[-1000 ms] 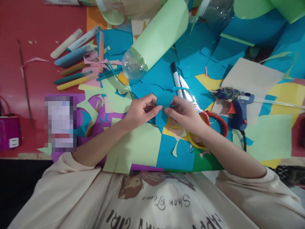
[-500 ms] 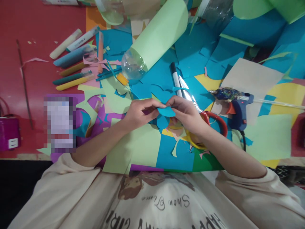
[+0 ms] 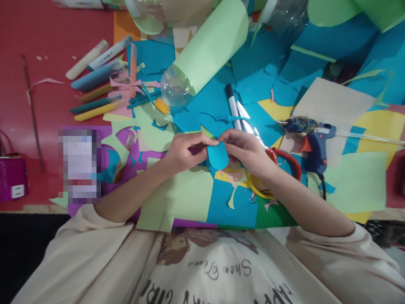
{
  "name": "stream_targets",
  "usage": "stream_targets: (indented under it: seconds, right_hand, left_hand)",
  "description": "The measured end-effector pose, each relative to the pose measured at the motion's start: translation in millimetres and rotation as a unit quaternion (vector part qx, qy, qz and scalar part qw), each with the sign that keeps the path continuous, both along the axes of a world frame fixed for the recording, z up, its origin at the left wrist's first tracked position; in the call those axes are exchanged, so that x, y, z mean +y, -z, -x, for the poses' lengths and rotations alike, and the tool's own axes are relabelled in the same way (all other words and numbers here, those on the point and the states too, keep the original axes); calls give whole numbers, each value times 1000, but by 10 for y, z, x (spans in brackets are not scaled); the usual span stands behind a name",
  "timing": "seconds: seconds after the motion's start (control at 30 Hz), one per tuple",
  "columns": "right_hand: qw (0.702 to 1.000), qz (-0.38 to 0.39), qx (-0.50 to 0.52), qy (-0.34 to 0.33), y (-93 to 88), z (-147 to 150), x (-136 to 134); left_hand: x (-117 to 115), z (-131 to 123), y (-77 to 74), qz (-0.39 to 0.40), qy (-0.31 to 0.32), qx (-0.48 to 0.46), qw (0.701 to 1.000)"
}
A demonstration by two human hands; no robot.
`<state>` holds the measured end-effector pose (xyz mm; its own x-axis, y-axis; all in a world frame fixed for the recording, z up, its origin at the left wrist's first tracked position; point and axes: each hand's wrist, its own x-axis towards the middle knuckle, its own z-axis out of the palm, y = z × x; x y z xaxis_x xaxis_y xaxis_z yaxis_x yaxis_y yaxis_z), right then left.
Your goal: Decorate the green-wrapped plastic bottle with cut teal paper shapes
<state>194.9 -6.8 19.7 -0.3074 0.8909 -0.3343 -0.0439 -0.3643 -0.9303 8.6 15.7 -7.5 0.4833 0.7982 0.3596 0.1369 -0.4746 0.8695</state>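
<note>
A small blue paper piece [image 3: 218,156] with a rounded lower end hangs between my two hands at mid-view. My left hand [image 3: 188,150] pinches its upper left edge with thumb and forefinger. The upper right edge is pinched by my right hand [image 3: 245,152]. Just beyond the fingertips lie more blue paper cut-outs [image 3: 215,125]. Scissors [image 3: 284,162] with red and yellow handles lie partly under my right hand, blades pointing away. Beside the blades is a marker [image 3: 233,103] with a black cap.
A glue gun [image 3: 316,139] with a lit red light and a cord lies at right. A bottle wrapped in green paper [image 3: 211,48] lies behind my hands. Several markers [image 3: 95,80] are at left, near a blurred phone-like rectangle [image 3: 80,162]. Coloured paper sheets and scraps cover much of the red table [image 3: 19,105].
The blue paper piece has turned in my fingers: its thin, tilted oval now shows as a longer flap hanging toward me. Both hands stay nearly in place.
</note>
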Motion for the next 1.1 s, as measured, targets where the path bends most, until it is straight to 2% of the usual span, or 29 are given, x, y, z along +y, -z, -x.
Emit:
stream_targets:
  seconds: [0.13,0.3,0.4,0.63,0.83,1.1]
  right_hand:
    - [1000,17,-14,0,-14,-20,-2]
    - [999,-27,-17,-4,-39,3,13]
    - [998,-60,-29,2,-35,15,19]
    - [983,-147,-102,40,12,8,-25]
    - [965,-218,-140,42,33,-1,-47]
    - [955,-240,-169,47,49,-2,-50]
  left_hand:
    - [-5,10,0,-38,-18,33,999]
    - [-7,-4,-3,-67,-14,31,997]
    - [-17,2,-25,-50,-24,41,998]
    - [-23,12,-68,63,-16,5,998]
    - [-23,-24,-38,38,-23,-13,999]
    - [-20,-17,-33,31,-29,-21,999]
